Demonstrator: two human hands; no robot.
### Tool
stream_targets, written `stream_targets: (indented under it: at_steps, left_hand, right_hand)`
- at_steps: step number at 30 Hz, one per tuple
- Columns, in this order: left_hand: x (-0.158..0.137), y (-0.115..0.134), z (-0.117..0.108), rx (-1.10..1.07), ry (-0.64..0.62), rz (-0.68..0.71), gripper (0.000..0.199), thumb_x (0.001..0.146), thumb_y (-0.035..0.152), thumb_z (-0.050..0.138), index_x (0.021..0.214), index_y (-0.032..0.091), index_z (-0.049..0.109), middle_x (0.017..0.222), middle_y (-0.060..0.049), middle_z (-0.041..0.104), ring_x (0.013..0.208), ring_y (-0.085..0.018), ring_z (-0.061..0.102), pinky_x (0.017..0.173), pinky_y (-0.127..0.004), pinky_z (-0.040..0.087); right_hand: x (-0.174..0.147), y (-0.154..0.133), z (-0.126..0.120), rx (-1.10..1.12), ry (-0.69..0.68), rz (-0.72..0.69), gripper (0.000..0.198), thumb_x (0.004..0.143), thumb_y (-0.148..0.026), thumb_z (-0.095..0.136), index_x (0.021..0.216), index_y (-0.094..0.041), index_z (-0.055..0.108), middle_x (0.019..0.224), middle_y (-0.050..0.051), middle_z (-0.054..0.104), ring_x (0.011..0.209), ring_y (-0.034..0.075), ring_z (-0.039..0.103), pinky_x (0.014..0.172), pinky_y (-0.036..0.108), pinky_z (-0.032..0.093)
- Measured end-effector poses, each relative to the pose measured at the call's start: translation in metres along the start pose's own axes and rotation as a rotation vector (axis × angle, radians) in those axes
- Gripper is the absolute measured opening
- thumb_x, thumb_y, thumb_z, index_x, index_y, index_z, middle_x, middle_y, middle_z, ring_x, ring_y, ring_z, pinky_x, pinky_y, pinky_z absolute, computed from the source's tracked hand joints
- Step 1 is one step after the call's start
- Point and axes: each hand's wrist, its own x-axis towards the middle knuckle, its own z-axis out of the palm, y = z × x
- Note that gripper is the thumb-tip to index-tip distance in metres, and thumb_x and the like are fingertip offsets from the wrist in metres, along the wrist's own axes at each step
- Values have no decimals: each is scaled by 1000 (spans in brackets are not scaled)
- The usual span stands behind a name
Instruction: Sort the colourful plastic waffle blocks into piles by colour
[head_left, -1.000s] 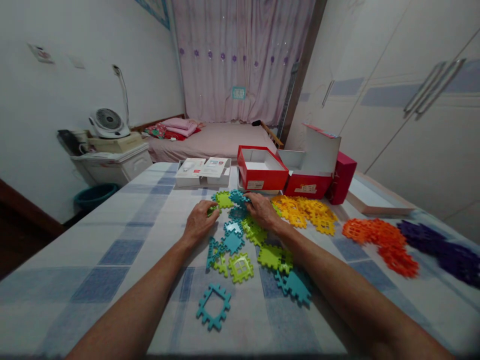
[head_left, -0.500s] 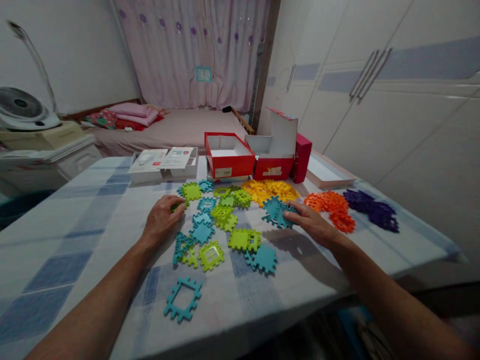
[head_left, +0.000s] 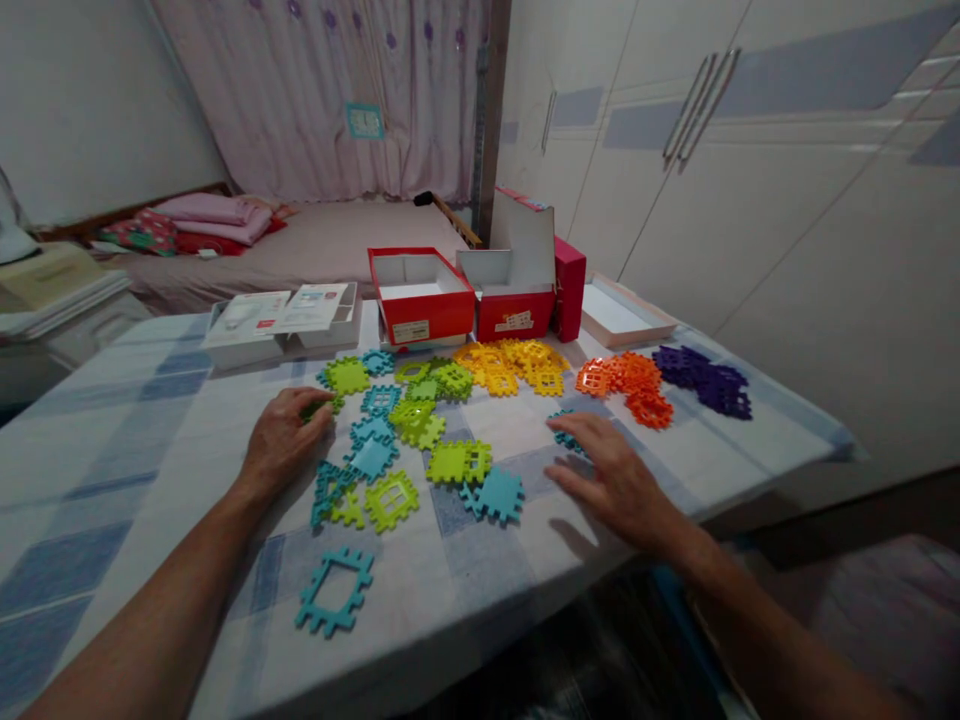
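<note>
On the left of the pile, my left hand [head_left: 285, 435] has its fingers closed on the edge of a green interlocking plastic tile [head_left: 331, 406], mostly hidden by the fingers. My right hand [head_left: 611, 482] is open, thumb and fingers apart, with nothing in its grasp. Just beyond its fingertips lies a teal tile [head_left: 564, 432], partly covered from view by them. Between the hands are mixed green tiles [head_left: 450, 463] and teal tiles [head_left: 501, 494], some overlapping. A teal square frame tile [head_left: 335, 592] lies alone near the front edge.
Yellow tiles [head_left: 501, 365], orange tiles [head_left: 628, 378] and dark purple tiles [head_left: 705, 380] form separate heaps toward the back and right. Behind them stand an open red box [head_left: 431, 318], another red box [head_left: 514, 315] with its lid raised, a white box [head_left: 244, 345] and a shallow tray [head_left: 628, 333].
My right hand has let go of the teal tiles, which now rest on the cloth, and has drawn back toward me with fingers spread. The left hand stays at the green tile. The view has turned right.
</note>
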Motion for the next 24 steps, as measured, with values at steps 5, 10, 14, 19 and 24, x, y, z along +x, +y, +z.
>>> stream_targets:
  at_steps: [5, 10, 14, 19, 24]
  left_hand:
    - [0, -4, 0, 20, -1, 20, 27, 79, 39, 44, 92, 26, 64, 106, -8, 62, 103, -27, 57, 96, -45, 44]
    - [0, -3, 1, 10, 4, 37, 26, 77, 39, 45, 90, 27, 64, 102, -7, 62, 101, -28, 56, 96, -47, 44]
    - [1, -2, 2, 19, -2, 34, 26, 76, 39, 45, 89, 26, 64, 102, -8, 61, 102, -28, 55, 97, -48, 43]
    - [2, -1, 1, 7, -10, 37, 25, 76, 40, 46, 87, 27, 64, 101, -7, 61, 103, -28, 55, 99, -47, 42]
    - [1, 0, 0, 25, -33, 42, 28, 77, 40, 44, 90, 24, 64, 104, -9, 61, 104, -28, 55, 99, -47, 42]
  right_hand:
    - [0, -53, 39, 27, -155, -34, 69, 71, -51, 71, 128, -17, 48, 123, 13, 56, 114, 29, 49, 98, 45, 39]
    - [0, -57, 55, 61, -125, 9, 62, 75, -33, 66, 131, -16, 44, 120, 14, 56, 111, 28, 49, 96, 44, 40]
    - [-3, -47, 53, 96, -96, -2, 61, 73, -25, 63, 130, -15, 43, 117, 13, 56, 108, 28, 50, 94, 44, 41]
    - [-5, -54, 53, 93, -54, 44, 62, 76, -32, 62, 133, -18, 41, 115, 12, 59, 105, 28, 53, 93, 45, 42]
    - [0, -74, 65, -36, -62, 53, 65, 78, -39, 63, 134, -14, 41, 120, 16, 56, 108, 32, 49, 92, 49, 42]
